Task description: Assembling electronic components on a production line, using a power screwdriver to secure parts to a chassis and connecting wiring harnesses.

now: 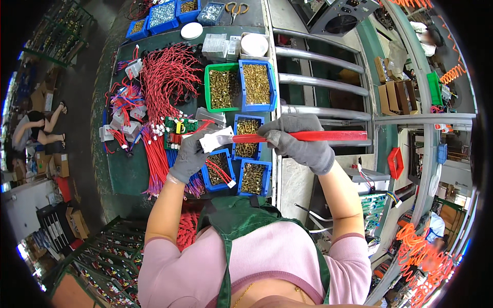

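Note:
My left hand (190, 156), in a grey glove, is closed around a green circuit board (191, 124) with a yellow component on it. A white flat-faced block (209, 143) at the board's right side faces my right hand. Red wires with a white connector (231, 183) hang below the left hand over a blue bin. My right hand (303, 141), gloved in grey too, grips a long red-handled brush-like tool (334, 135). Its pale tip meets or overlaps the white block; I cannot tell whether they touch.
Blue bins (254, 177) and a green bin (222, 88) of brass-coloured screws stand beyond my hands. Red-black twisted wires (164, 72) and connector bundles cover the bench's left. A white tub (254, 45), metal blocks (215, 45) and pliers (235, 10) lie farther back. Metal rollers (323, 82) are at right.

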